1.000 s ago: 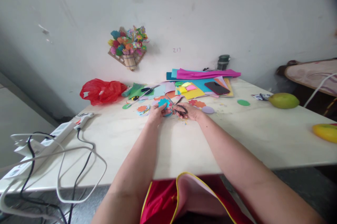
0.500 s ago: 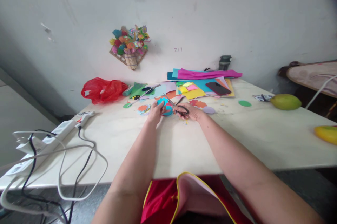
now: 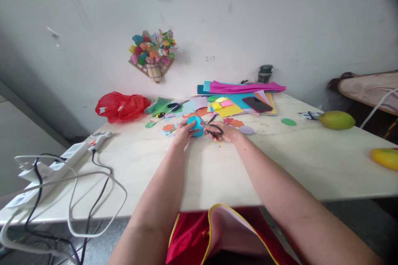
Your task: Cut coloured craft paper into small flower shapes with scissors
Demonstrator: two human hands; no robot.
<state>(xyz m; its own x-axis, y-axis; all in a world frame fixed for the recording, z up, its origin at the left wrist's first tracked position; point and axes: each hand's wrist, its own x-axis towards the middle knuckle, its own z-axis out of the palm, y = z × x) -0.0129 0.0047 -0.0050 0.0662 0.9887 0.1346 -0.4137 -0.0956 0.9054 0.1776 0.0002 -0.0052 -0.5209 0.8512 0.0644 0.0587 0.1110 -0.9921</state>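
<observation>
Handwritten figures (image 3: 210, 59) on the wall (image 3: 280, 20) read "217" (the first stroke could pass for a Z), beyond the scissors (image 3: 222, 130). Print on the small packet (image 3: 309, 115), well to the scissors' right, is too small to read.

The right hand (image 3: 228, 131) is curled round the scissors' black handles; how far the blades part, I can't tell. Just left of them, the left hand (image 3: 183, 131) pinches a scalloped blue paper piece (image 3: 195, 122), thumb and fingers nearly closed.

Close by the scissors on the right lie red and orange cutouts (image 3: 237, 123) and a lilac oval (image 3: 246, 130); behind, a phone (image 3: 257, 104) rests on coloured sheets. Farther right sits a green-yellow fruit (image 3: 336, 120). Well to the left and nearer the person, a power strip (image 3: 71, 157) trails cables.

Beyond the scissors to the left, a stick holder (image 3: 154, 73) on the wall bears paper flowers (image 3: 152, 48); below it slumps a red bag (image 3: 120, 106), contents unclear.
</observation>
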